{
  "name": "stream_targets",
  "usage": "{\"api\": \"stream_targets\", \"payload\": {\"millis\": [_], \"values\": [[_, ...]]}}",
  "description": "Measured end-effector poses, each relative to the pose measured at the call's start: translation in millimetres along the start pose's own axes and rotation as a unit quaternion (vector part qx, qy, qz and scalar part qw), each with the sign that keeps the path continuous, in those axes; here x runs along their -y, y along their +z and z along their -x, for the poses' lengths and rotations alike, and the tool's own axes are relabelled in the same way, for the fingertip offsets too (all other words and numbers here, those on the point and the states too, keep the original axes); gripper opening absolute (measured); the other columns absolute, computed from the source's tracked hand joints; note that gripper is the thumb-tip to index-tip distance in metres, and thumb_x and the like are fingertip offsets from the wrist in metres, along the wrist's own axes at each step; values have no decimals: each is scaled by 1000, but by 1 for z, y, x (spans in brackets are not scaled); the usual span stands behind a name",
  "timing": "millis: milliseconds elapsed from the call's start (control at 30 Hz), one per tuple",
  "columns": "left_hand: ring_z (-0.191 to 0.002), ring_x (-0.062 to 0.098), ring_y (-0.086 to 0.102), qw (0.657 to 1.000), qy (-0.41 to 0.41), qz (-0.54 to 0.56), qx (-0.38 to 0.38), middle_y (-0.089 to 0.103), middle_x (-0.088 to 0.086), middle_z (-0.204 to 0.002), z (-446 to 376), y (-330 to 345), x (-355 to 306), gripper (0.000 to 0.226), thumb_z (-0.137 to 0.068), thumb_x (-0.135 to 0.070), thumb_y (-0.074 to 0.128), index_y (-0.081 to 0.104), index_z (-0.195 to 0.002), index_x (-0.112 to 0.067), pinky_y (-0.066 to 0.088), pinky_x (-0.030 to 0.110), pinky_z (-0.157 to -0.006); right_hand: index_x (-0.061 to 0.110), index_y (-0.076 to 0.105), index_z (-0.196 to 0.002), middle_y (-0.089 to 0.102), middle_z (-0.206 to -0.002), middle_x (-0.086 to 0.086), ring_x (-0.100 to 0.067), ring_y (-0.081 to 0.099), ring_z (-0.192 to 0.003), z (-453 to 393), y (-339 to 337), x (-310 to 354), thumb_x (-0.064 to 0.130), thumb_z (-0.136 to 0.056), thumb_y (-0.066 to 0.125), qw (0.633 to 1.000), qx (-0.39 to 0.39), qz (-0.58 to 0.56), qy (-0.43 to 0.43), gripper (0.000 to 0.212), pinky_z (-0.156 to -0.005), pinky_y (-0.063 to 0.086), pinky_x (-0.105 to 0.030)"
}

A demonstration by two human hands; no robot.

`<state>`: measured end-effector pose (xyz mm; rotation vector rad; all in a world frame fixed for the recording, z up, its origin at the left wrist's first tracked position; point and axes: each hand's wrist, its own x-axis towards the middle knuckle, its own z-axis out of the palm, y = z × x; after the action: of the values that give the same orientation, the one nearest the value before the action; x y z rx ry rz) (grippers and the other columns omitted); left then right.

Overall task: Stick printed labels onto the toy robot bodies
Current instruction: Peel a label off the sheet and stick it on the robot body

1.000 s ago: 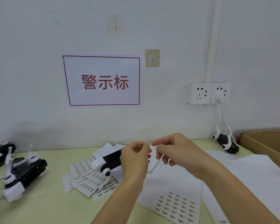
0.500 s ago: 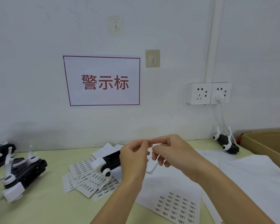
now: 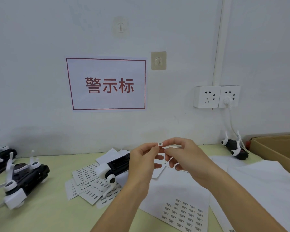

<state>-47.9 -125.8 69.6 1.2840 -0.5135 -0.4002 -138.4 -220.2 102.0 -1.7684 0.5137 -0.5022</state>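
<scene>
Left hand and right hand raised over surface, fingers pinching small label together, toy behind

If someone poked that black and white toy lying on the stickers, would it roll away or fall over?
Probably neither. The toy robot lies flat and low across the label sheets, so it looks unlikely to tip. Its thin white blades stick out sideways, so they would likely catch and stop rolling. It may slide, since the loose paper under it looks smooth.
</scene>
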Motion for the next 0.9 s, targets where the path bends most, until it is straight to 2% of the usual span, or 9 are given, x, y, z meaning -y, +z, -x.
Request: {"api": "stream_targets", "payload": {"millis": [100, 333, 467, 600, 767, 900], "values": [[-79, 18, 72, 1000, 11, -7, -7, 77, 2, -81, 0, 0, 0, 12, -95, -10, 63, 75, -93, -13, 52, 29, -65, 23, 69, -99, 65, -62, 6, -9, 57, -53, -1, -1, -1, 9, -88, 53, 1000, -8, 5, 2, 24, -55, 42, -24], [-65, 3, 68, 997, 36, -62, -40, 75, -5, -73, 1, 1, 1, 9, -92, -15, 70, 76, -85, -17, 51, 15, -55, 25, 70, -97, 66, -60, 7, -8, 58, -52, -3, -1, -4, 10, -88, 54, 999, -23, 26, 7, 24, -54, 43, -23], [-64, 3, 66, 995, 42, -76, -53, 74, -4, -71, 2, 2, 1, 12, -90, -16, 72, 75, -79, -19, 52, 18, -57, 26, 70, -97, 66, -60, 8, -8, 59, -53, -4, 0, -5, 11, -88, 54, 999, -31, 40, 5, 24, -55, 42, -23], [-64, 2, 66, 993, 49, -86, -59, 75, -5, -71, 3, 2, 0, 15, -90, -14, 71, 75, -77, -20, 52, 24, -64, 25, 71, -94, 66, -60, 8, -7, 58, -52, -4, 0, -6, 13, -90, 54, 998, -42, 44, -2, 22, -55, 40, -20], [-62, 1, 65, 993, 47, -94, -52, 74, -5, -70, 5, 3, 1, 18, -90, -12, 70, 74, -75, -20, 51, 25, -65, 21, 73, -91, 66, -58, 8, -4, 57, -47, -6, 1, -9, 15, -92, 55, 996, -69, 58, -8, 19, -43, 38, -11], [-62, 2, 65, 993, 44, -99, -50, 74, -5, -70, 5, 4, 2, 17, -89, -12, 70, 75, -75, -19, 52, 26, -65, 22, 73, -91, 67, -58, 9, -1, 57, -46, -7, 2, -12, 15, -92, 56, 993, -92, 69, -20, 18, -44, 39, -10]]}}
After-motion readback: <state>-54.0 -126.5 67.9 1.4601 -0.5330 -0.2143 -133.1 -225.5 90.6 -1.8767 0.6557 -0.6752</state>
